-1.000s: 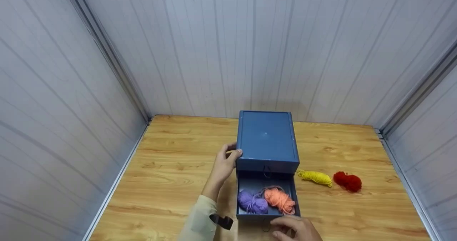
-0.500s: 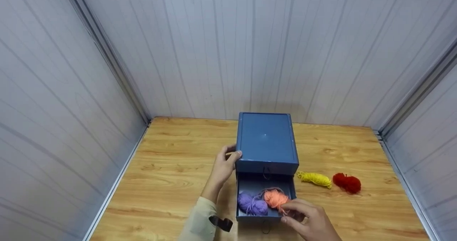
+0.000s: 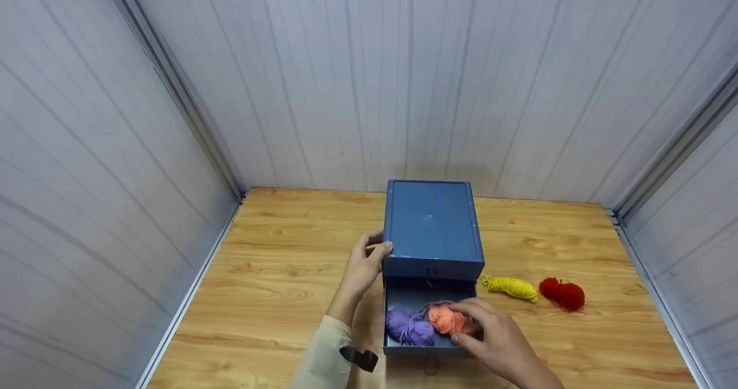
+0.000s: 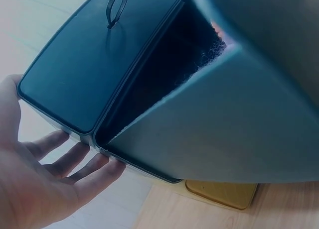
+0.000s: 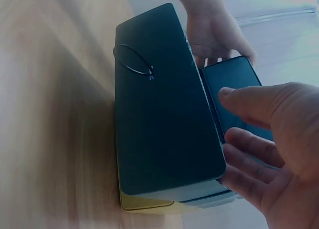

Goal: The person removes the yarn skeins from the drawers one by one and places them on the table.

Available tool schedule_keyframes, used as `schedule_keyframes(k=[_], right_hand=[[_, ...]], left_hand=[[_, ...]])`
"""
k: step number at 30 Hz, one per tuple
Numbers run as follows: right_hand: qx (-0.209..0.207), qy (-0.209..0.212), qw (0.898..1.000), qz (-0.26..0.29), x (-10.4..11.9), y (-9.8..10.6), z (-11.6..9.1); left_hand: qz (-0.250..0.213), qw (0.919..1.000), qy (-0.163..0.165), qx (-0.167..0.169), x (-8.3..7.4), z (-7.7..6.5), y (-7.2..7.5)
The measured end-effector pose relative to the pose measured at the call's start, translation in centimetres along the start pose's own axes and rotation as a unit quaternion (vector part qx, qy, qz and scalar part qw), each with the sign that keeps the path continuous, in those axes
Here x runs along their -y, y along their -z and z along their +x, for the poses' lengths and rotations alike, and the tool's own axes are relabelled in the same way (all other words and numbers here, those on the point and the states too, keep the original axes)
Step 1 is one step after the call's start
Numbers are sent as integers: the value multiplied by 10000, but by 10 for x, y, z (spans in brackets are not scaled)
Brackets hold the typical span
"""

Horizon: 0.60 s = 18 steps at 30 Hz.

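Note:
A blue drawer box (image 3: 431, 219) stands on the wooden table, its lower drawer (image 3: 412, 351) pulled out. Inside that drawer lie a purple yarn bundle (image 3: 410, 328) and an orange yarn bundle (image 3: 447, 320). My left hand (image 3: 360, 271) rests against the cabinet's left side, thumb at the front top corner. In the left wrist view its extended fingers (image 4: 97, 181) press the side. Over the drawer's right edge reaches my right hand (image 3: 493, 337), fingers and thumb spread about the orange yarn, partly covering it. The yarn is hidden behind the drawer front in the right wrist view.
Right of the cabinet, a yellow yarn bundle (image 3: 510, 288) and a red yarn bundle (image 3: 562, 294) lie on the table (image 3: 277, 274). A yellow part (image 4: 224, 194) shows under the drawer. A wire loop pull (image 3: 430, 366) hangs from the drawer front. White panel walls surround the table.
My right hand has moved from the drawer's front edge up and inward, to the orange yarn. The left hand stays against the cabinet, and the drawer stays out.

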State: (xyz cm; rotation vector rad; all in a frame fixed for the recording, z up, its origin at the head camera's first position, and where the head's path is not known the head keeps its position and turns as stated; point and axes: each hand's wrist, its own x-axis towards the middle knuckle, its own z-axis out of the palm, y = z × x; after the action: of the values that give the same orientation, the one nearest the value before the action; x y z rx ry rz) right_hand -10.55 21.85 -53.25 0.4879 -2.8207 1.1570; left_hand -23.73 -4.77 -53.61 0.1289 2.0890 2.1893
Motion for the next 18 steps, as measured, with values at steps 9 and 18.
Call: schedule_keyframes(k=[9, 18], right_hand=[[359, 288, 9952, -867, 1, -10, 17], [631, 312, 9887, -1325, 4, -15, 27]], left_hand=[[23, 10000, 52, -32, 1, 1, -1], [83, 10000, 9, -48, -1, 1, 0]])
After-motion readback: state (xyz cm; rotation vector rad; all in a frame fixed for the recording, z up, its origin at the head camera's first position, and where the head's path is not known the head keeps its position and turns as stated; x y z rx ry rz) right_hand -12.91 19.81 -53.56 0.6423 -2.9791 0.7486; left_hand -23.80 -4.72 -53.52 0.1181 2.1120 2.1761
